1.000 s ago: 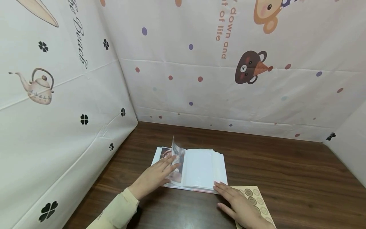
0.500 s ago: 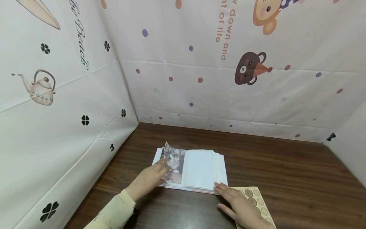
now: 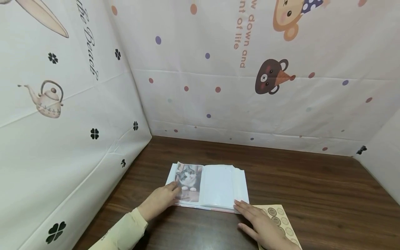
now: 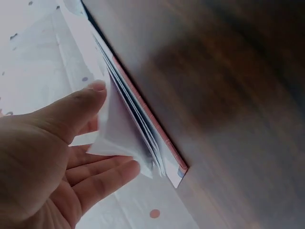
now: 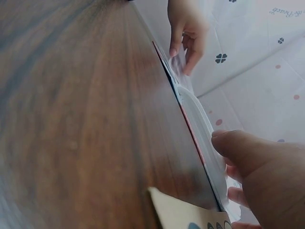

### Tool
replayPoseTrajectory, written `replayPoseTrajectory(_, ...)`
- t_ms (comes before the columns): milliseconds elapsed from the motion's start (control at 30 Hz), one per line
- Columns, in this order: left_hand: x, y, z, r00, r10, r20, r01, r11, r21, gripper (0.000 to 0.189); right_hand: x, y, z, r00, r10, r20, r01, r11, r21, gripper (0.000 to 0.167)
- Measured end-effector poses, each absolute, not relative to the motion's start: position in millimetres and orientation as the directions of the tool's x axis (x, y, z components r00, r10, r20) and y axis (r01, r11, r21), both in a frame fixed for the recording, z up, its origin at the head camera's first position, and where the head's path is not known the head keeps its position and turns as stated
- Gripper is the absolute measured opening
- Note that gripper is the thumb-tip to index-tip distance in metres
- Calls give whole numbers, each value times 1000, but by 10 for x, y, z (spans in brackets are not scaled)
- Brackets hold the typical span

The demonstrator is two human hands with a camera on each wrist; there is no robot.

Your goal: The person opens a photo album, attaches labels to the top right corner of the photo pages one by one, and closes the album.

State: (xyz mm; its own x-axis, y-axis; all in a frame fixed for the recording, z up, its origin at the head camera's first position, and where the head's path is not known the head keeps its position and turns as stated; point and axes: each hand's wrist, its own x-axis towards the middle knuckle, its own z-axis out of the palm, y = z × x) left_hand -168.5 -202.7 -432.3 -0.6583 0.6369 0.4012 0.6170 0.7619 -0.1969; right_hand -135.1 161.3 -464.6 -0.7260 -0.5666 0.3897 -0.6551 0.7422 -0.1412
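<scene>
- Head view: photo album (image 3: 215,184) is lying spread flat on the counter (image 3: 193,229), prob. placed centrally so both hands are reaching it.
- L hand (image 3: 158,200) is touching the outer edge of the left leaf (image 4: 121,129); per left wrist view, thumb & fingers are parted, loosely bent, w/ the leaf running btwn them. Can't tell if they're really pinching.
- Likely why: leaf is bowing up off the pgs beneath, so that hand is apparently steadying it.
- Cat photo (image 3: 190,180) is filling most of that leaf, face up.
- R hand (image 3: 264,224) is resting extended fingers on the right page (image 3: 220,191), at its lower outer corner, thumb spread, gripping nothing; prob. weighting that side b/c the album could slide.
- Sticker sheet (image 3: 288,227) is lying just beside that corner, partly hidden by R hand, seemingly parked off the pgs. Can't tell if the wrist is touching it.
</scene>
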Motion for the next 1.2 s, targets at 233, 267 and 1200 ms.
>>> replayPoseTrajectory(233,-1671,-1976,-4336,-662,670,337,640,739,-211,31,-1329,1657,-4638,-721,-568,397,-656,744,-129,47)
replayPoseTrajectory(267,-1665,-1969,-4331,-670,672,316,637,739,-219,30,-1326,1662,-4635,-722,-567,395,-655,744,-129,47)
replayPoseTrajectory(1200,-1587,-1717,-4115,-768,610,193,587,792,-168,41,-1309,1665,-4652,-713,-579,397,-669,730,-138,47)
